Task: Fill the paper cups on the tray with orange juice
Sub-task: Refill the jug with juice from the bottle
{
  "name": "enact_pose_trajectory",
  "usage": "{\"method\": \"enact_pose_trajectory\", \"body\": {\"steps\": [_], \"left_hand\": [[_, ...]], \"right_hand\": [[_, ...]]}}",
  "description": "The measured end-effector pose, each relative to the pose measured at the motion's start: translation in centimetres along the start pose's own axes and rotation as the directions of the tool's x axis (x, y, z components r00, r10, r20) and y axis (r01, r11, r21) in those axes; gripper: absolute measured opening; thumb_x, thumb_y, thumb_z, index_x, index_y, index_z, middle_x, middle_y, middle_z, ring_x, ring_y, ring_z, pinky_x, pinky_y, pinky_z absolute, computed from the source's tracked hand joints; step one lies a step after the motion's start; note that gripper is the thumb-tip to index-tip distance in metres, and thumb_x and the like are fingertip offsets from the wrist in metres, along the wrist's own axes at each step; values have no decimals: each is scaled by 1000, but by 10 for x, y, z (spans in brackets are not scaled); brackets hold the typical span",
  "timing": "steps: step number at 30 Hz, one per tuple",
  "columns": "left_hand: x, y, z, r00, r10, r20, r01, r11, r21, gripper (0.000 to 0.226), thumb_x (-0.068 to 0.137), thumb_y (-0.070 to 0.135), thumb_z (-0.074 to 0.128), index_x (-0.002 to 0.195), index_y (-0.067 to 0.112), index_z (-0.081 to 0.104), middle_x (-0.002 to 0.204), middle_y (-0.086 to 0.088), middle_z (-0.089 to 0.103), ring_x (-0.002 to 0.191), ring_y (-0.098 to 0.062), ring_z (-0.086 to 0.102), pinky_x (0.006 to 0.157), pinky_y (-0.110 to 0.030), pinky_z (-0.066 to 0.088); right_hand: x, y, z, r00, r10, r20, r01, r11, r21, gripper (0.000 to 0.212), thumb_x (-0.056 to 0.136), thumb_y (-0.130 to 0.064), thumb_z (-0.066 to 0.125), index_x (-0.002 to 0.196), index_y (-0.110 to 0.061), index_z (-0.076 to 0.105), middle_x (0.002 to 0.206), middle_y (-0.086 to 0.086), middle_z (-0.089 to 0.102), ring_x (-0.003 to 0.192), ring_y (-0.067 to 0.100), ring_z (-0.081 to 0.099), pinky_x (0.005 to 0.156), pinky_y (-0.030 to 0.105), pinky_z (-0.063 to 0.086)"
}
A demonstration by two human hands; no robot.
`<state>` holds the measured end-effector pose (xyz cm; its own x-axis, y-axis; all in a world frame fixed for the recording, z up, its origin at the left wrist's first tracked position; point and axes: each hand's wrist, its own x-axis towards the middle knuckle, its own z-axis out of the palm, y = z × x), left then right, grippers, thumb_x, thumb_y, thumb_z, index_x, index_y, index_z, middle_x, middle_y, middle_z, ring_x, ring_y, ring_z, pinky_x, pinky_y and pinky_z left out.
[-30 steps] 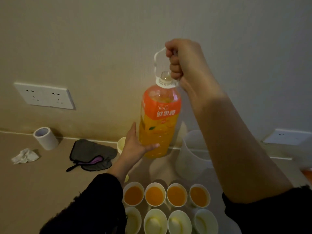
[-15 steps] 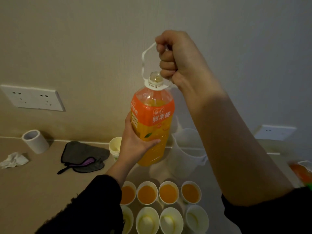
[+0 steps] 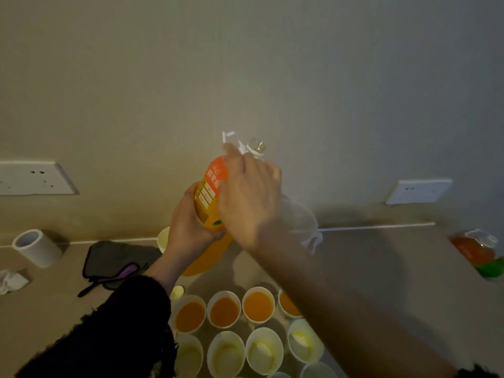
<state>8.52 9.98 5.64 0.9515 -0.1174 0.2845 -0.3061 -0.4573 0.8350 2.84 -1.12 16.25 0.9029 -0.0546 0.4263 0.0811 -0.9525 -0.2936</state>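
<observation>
- Your left hand (image 3: 191,222) curls round the lower half of the juice bottle (image 3: 211,186) from the left, thumb across the front, taking its weight
- Your right hand (image 3: 248,197) lies over the bottle's shoulder with its back towards you and its fingers pointing up at the neck; motion blur hides whether it grips or only rests there
- The bottle is off the worktop (image 3: 381,257), tilted so its open mouth points up and to the right, with a white carry loop loose beside the neck; it is more than half full of orange liquid
- Directly below and nearer you stand the paper cups: a far row of four filled cups (image 3: 224,312) holding orange juice, the rightmost partly hidden by your right forearm
- Just in front of that row sit the empty cups (image 3: 264,350), pale inside, touching or nearly touching one another
- A black sleeve (image 3: 122,323) covers your left forearm
- A clear plastic jug (image 3: 302,222) stands behind your right hand, against the wall
- One more pale cup (image 3: 163,238) peeks out behind your left wrist
- To the left lie a dark cloth (image 3: 114,257), a roll of tape (image 3: 36,248) and a crumpled tissue (image 3: 11,279)
- At the far right a second bottle (image 3: 477,252) lies on its side
</observation>
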Motion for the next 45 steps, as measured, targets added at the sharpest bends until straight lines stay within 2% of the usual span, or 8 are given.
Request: {"method": "enact_pose_trajectory", "body": {"steps": [2, 5, 9, 12, 17, 23, 33, 45], "left_hand": [[-1, -3, 2, 1000, -5, 24, 4, 998, 60, 96, 52, 32, 91, 132, 28, 38, 115, 11, 52, 105, -12, 54, 85, -30, 47], [-1, -8, 3, 998, -14, 65, 2, 984, 180, 101, 47, 35, 91, 132, 28, 38, 118, 6, 55, 106, -19, 56, 86, -42, 51], [1, -9, 2, 990, -36, 138, -14, 937, 349, 112, 41, 32, 89, 137, 29, 33, 121, -2, 55, 108, -26, 54, 86, -49, 50], [2, -8, 1, 985, -65, 162, -10, 905, 426, 114, 44, 25, 90, 141, 25, 30, 122, -7, 52, 110, -29, 51, 91, -50, 47], [1, -3, -1, 971, -106, 214, -19, 858, 513, 114, 49, 16, 89, 145, 21, 27, 126, -11, 49, 116, -32, 46, 98, -49, 42], [3, -2, 1, 946, -154, 285, -87, 726, 683, 112, 53, 23, 87, 146, 23, 24, 122, -12, 52, 112, -32, 48, 93, -41, 42], [6, -5, -2, 920, -220, 325, -144, 583, 800, 114, 53, 27, 86, 146, 27, 20, 123, -10, 52, 114, -31, 48, 93, -41, 43], [12, -2, -5, 906, -250, 342, -170, 525, 834, 110, 55, 27, 83, 146, 29, 20, 119, -7, 51, 113, -29, 48, 93, -39, 41]], "right_hand": [[-15, 5, 18, 999, -5, -47, -3, 985, -174, 69, 79, -38, 71, 138, -18, 43, 123, 7, 59, 117, 25, 53, 105, 42, 33], [-28, 20, 38, 991, 81, -104, -96, 983, -157, 81, 63, -50, 81, 131, -20, 49, 111, 8, 63, 106, 25, 59, 94, 45, 43], [-37, 43, 48, 995, 80, 63, -73, 992, -103, 71, 91, -48, 55, 149, -30, 17, 143, 13, 37, 133, 32, 35, 101, 45, 34], [-40, 52, 54, 987, 101, 124, -88, 991, -101, 60, 98, -49, 38, 150, -35, 11, 150, 12, 25, 140, 31, 23, 106, 43, 31], [-46, 57, 66, 984, 152, 96, -150, 988, -28, 60, 96, -50, 42, 149, -32, 20, 146, 13, 33, 136, 31, 32, 103, 42, 38], [-53, 67, 78, 955, 231, 188, -246, 967, 64, 60, 95, -51, 43, 147, -32, 20, 142, 14, 37, 130, 31, 39, 95, 41, 48], [-60, 71, 88, 923, 246, 295, -293, 947, 130, 61, 96, -52, 37, 149, -32, 13, 140, 16, 40, 126, 32, 45, 94, 40, 45], [-61, 71, 94, 915, 267, 304, -336, 919, 206, 58, 97, -50, 38, 148, -33, 15, 137, 14, 43, 124, 30, 47, 93, 40, 44]]}}
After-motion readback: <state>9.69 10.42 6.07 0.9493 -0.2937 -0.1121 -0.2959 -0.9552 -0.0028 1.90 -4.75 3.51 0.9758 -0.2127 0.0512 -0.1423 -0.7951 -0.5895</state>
